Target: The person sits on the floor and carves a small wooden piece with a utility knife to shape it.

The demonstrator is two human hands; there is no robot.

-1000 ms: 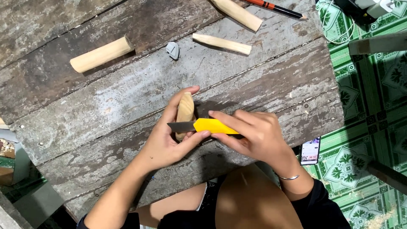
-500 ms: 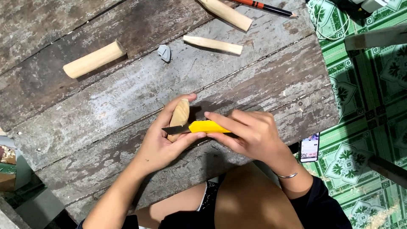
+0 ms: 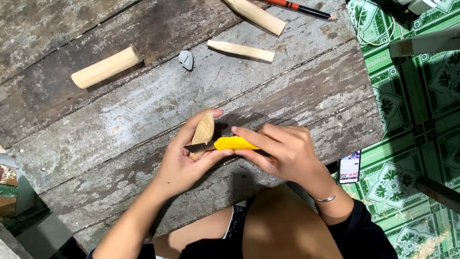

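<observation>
My left hand (image 3: 184, 160) grips a small pale piece of carved wood (image 3: 203, 132), held upright above the weathered plank table (image 3: 120, 120), with the thumb pressed against the knife. My right hand (image 3: 282, 151) is closed around a yellow-handled utility knife (image 3: 230, 143). Its dark blade (image 3: 199, 147) lies across the lower part of the wood piece, pointing left.
On the table farther away lie a thick round wooden dowel (image 3: 106, 66), a thin wooden stick (image 3: 241, 50), another pointed dowel (image 3: 256, 16), a small grey wedge (image 3: 186, 59) and a red pencil (image 3: 299, 8). A phone (image 3: 349, 167) lies on the green patterned floor at right.
The view has shifted slightly, so the table items sit higher in frame. Both hands keep the same grip, with the blade still across the wood.
</observation>
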